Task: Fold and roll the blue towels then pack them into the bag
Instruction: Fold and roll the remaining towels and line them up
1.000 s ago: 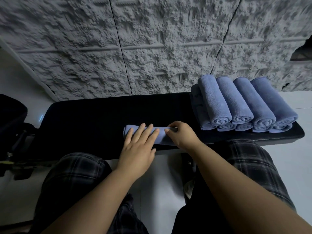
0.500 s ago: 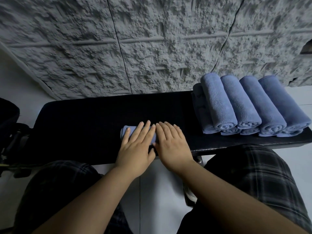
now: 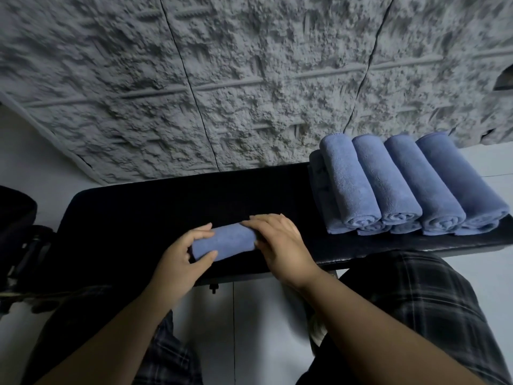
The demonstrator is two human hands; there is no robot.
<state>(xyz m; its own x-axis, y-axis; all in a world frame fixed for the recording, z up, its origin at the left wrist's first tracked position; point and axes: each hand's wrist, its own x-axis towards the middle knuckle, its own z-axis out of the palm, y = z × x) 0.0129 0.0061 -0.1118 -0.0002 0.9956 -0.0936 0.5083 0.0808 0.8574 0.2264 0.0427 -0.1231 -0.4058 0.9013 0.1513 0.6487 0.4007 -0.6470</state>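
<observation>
A rolled blue towel (image 3: 224, 243) lies on the black padded bench (image 3: 144, 209), near its front edge. My left hand (image 3: 180, 262) grips the roll's left end, fingers over the top and thumb at the front. My right hand (image 3: 280, 243) lies over the roll's right end with its fingers bent across it. At the bench's right end sits a stack of rolled blue towels (image 3: 399, 187), several on top and more beneath. No bag is in view.
A rough grey textured wall (image 3: 249, 79) rises right behind the bench. My knees in plaid shorts (image 3: 410, 307) sit below the bench's front edge over a white tiled floor. A dark object (image 3: 14, 218) stands at the far left.
Both hands lay flat on the roll half a second ago. Now the left hand has curled round the roll's left end and the right hand covers its right end; the roll shows between them.
</observation>
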